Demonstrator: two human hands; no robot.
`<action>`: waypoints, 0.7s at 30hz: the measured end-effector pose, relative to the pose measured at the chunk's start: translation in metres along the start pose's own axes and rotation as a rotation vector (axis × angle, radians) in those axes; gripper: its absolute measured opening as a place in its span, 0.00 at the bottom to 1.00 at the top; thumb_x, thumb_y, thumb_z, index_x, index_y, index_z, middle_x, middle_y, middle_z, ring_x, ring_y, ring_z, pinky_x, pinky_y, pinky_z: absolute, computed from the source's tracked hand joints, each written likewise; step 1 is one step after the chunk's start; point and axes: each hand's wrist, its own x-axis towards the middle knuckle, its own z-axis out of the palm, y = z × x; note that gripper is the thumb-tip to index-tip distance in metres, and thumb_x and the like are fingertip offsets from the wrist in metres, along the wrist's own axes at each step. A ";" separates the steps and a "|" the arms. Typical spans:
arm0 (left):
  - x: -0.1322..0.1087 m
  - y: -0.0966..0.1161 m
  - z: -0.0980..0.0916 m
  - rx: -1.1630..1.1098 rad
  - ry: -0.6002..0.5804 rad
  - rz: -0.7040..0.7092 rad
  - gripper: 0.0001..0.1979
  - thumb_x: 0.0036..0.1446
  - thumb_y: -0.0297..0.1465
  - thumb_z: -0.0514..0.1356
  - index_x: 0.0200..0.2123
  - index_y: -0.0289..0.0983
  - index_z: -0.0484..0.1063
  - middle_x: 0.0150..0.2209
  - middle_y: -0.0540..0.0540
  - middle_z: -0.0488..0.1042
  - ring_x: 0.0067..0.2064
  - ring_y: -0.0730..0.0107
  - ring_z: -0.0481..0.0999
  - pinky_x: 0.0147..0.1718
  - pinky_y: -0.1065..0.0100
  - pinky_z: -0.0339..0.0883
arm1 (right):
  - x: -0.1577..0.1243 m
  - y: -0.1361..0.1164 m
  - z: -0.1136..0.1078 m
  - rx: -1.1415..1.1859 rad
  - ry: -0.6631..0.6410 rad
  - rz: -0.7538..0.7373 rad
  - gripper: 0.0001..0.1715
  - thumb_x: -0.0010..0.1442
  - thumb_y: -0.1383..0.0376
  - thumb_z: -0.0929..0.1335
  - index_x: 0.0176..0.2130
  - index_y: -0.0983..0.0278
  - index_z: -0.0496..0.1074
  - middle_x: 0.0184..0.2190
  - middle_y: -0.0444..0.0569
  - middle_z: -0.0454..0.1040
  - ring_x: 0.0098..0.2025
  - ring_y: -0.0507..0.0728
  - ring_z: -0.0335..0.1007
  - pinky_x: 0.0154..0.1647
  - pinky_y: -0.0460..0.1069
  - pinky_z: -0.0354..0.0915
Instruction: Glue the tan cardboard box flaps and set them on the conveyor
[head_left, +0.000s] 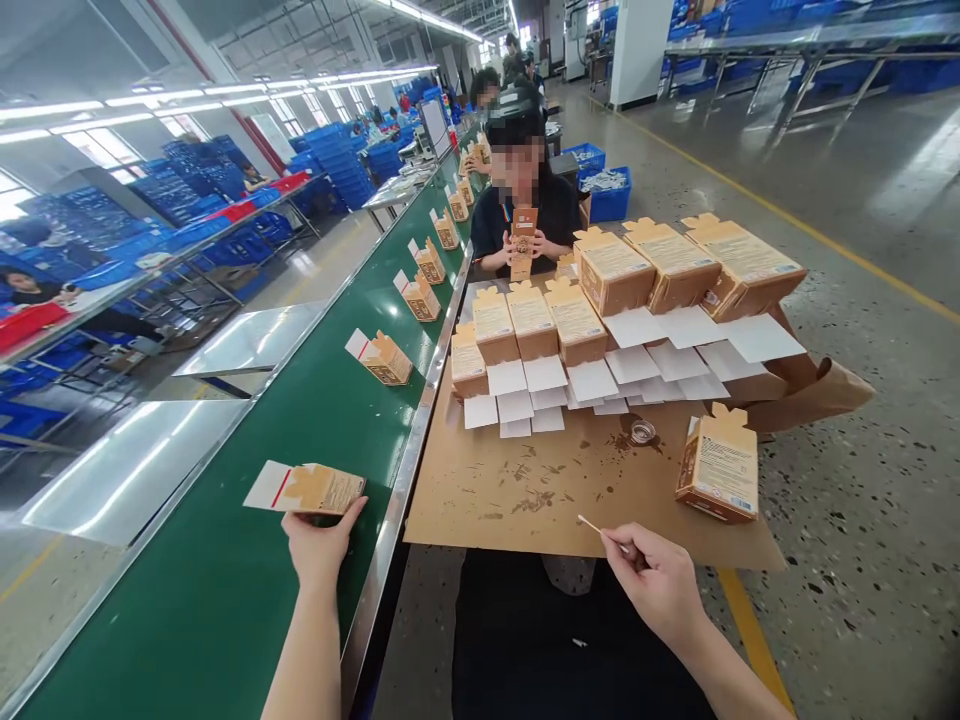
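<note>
My left hand (321, 545) reaches over the green conveyor belt (225, 590) and its fingertips touch the near end of a brown carton (307, 488) lying flat with its white flap open. My right hand (656, 580) is closed in a pinch on a thin cotton swab (600, 530), held over the near edge of a cardboard sheet (525, 490). A small round glue dish (643, 432) sits on the stained cardboard. One upright brown carton (718, 468) stands at its right.
Rows of open-flap brown cartons (600, 330) are stacked at the back of the cardboard. More cartons (386, 358) ride up the belt. A seated person (523, 215) opposite holds a carton. Blue crates (607, 195) and racks line both sides.
</note>
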 end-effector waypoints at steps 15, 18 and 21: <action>-0.032 0.203 0.141 -0.219 -0.531 0.175 0.26 0.70 0.55 0.64 0.53 0.41 0.85 0.62 0.32 0.78 0.70 0.39 0.78 0.70 0.45 0.76 | 0.012 -0.013 -0.007 -0.007 0.069 -0.029 0.23 0.76 0.54 0.74 0.30 0.59 0.85 0.19 0.41 0.69 0.18 0.51 0.61 0.19 0.46 0.61; -0.033 0.238 0.179 -0.128 -0.587 0.180 0.23 0.67 0.54 0.67 0.45 0.39 0.87 0.60 0.27 0.77 0.76 0.26 0.72 0.76 0.33 0.67 | 0.012 -0.016 -0.005 -0.009 0.114 -0.043 0.21 0.75 0.56 0.74 0.31 0.59 0.86 0.19 0.41 0.71 0.18 0.51 0.62 0.19 0.45 0.61; -0.037 0.233 0.186 -0.142 -0.569 0.228 0.18 0.66 0.50 0.67 0.40 0.42 0.87 0.60 0.29 0.77 0.77 0.26 0.70 0.79 0.32 0.64 | 0.007 -0.017 -0.009 -0.034 0.144 -0.033 0.20 0.75 0.57 0.74 0.31 0.59 0.86 0.20 0.42 0.72 0.18 0.51 0.63 0.20 0.45 0.63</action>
